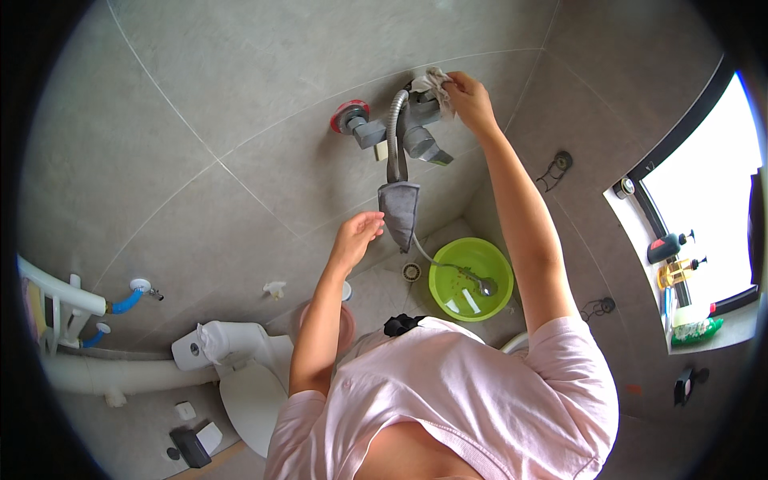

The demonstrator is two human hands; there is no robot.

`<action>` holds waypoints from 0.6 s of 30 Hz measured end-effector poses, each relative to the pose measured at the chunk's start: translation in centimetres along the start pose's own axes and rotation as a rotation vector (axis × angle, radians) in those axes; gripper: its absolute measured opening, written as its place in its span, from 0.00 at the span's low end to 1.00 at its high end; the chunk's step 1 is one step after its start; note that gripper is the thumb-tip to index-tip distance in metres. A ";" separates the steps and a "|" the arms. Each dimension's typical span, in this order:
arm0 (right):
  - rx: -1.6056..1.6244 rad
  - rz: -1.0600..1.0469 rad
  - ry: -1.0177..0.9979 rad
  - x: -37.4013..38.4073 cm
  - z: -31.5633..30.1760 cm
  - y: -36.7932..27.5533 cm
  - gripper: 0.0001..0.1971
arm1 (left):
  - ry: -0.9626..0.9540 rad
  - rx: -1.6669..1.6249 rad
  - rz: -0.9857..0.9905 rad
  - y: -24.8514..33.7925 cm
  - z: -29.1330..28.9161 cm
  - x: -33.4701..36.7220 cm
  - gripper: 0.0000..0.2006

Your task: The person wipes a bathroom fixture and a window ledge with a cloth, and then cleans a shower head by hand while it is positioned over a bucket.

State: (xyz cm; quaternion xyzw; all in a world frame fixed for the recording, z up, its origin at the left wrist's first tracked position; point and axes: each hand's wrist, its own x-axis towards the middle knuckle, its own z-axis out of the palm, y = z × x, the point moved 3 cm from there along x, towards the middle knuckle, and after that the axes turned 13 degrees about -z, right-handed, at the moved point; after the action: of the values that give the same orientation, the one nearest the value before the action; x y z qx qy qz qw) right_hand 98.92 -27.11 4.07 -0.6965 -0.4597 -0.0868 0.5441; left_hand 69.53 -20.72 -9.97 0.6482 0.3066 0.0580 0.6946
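Note:
My right hand (pixel 470 100) reaches up to the wall-mounted grey shower mixer tap (pixel 418 140), its fingers closed on a crumpled whitish rag (pixel 433 82) pressed against the tap's right end. My left hand (pixel 358 236) is lower down, its fingers loosely bent and nothing visible in them. Its fingertips come close to a grey cloth pouch (pixel 399 210) hanging below the tap; whether they touch it I cannot tell. A silvery shower hose (pixel 393 128) curves up beside the tap. Another length of hose runs down to a shower head (pixel 487 286) in a lime-green basin (pixel 470 312).
At the left stand a toilet (pixel 248 404) and white pipes (pixel 120 372). A pink basin (pixel 346 328) is partly hidden by my left arm. Bottles, including a dark pump bottle (pixel 666 247), line the window sill at right. Metal hooks (pixel 563 162) stick out of the right wall.

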 end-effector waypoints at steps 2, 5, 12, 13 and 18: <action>0.257 0.122 0.055 -1.5 -0.6 0.0 0.11 | -0.014 -0.001 0.002 0.0 0.2 -0.1 0.13; 0.625 0.333 0.121 -4.6 -1.4 1.0 0.11 | -0.070 -0.007 0.011 0.6 1.1 -0.2 0.13; 1.079 0.594 0.386 -15.7 -4.2 2.7 0.11 | -0.343 0.027 0.056 0.6 6.7 1.2 0.14; 1.017 0.622 0.389 -17.4 -4.9 2.9 0.11 | -0.377 0.041 0.056 0.1 7.4 1.4 0.14; 0.736 0.710 0.654 -25.0 -11.8 3.1 0.10 | -0.527 0.129 -0.091 -1.1 12.0 1.1 0.13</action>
State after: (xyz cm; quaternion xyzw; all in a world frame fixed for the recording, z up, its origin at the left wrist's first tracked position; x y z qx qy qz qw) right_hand 91.58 -50.61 -8.92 -0.5106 -0.0081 0.0554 0.8580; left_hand 76.08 -30.77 -11.73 0.6694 0.1474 -0.1637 0.7095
